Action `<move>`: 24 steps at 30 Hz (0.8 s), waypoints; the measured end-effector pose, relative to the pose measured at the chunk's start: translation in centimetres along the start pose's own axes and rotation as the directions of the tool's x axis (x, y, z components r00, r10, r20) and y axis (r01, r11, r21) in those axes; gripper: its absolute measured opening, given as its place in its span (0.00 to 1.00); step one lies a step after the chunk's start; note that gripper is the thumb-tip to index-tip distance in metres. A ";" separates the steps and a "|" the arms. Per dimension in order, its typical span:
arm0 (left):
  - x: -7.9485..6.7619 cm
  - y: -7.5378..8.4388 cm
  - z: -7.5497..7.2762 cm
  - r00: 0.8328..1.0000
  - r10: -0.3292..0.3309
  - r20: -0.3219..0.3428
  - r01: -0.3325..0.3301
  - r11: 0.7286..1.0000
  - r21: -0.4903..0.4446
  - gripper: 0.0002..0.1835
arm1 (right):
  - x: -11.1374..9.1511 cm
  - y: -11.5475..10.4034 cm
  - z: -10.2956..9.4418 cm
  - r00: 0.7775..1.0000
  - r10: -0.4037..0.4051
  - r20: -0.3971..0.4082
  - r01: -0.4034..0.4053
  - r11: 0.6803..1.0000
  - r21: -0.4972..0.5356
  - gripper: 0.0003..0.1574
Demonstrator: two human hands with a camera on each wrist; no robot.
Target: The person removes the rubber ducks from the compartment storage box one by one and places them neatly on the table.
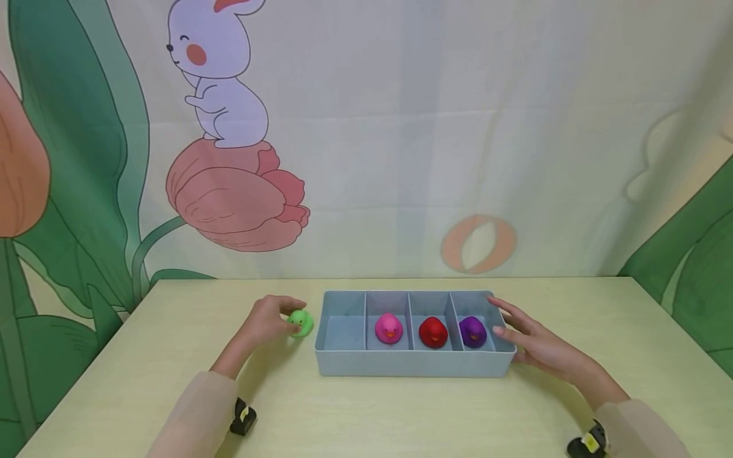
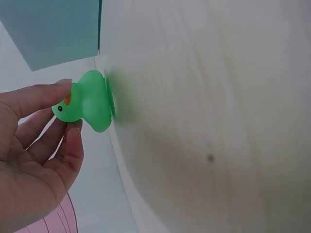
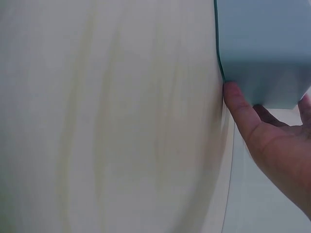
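Green duck [image 1: 301, 323], head view: just beside the blue tray's [image 1: 409, 364] left end, pinched by the nearer left hand [image 1: 266, 324]; right hand [image 1: 541, 346], fingers spread, touching the opposite end. Left wrist: head gripped, base deskward. Right wrist: fingers against tray.

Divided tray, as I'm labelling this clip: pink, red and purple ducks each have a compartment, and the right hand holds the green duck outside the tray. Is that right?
One slip: it is the left hand that holds the green duck outside the divided tray, as the head view shows. The pink duck, red duck and purple duck sit as you say.
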State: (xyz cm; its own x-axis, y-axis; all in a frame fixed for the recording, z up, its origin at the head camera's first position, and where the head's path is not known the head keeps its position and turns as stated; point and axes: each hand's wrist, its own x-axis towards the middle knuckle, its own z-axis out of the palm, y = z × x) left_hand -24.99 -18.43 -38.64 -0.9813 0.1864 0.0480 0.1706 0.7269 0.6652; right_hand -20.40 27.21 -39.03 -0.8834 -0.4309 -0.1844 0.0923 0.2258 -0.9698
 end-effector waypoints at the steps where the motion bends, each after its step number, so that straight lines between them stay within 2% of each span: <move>1: 0.0 0.1 0.0 1.000 -0.008 0.001 0.008 1.000 0.004 0.21 | 0.0 0.0 0.0 1.000 0.001 0.000 -0.001 1.000 0.000 0.42; 8: 0.0 0.5 0.1 1.000 -0.022 0.017 0.021 0.999 0.047 0.21 | 0.1 0.0 -0.1 1.000 0.012 -0.009 -0.012 1.000 -0.005 0.42; 14: -0.3 0.4 -0.1 1.000 -0.021 0.011 0.020 0.999 0.040 0.22 | 0.0 0.0 0.0 1.000 0.012 -0.005 -0.012 1.000 0.007 0.42; 24: -1.7 0.3 -1.0 0.998 0.043 -0.040 -0.044 0.999 -0.015 0.23 | 0.0 0.1 0.0 1.000 0.003 0.007 -0.003 1.000 -0.002 0.42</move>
State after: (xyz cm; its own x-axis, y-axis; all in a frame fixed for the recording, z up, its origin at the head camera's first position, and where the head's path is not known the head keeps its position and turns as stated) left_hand -23.38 -19.13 -37.80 -0.9758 0.1912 0.1061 0.2119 0.7083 0.6733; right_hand -20.35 27.25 -39.08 -0.8798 -0.4366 -0.1880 0.0936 0.2287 -0.9690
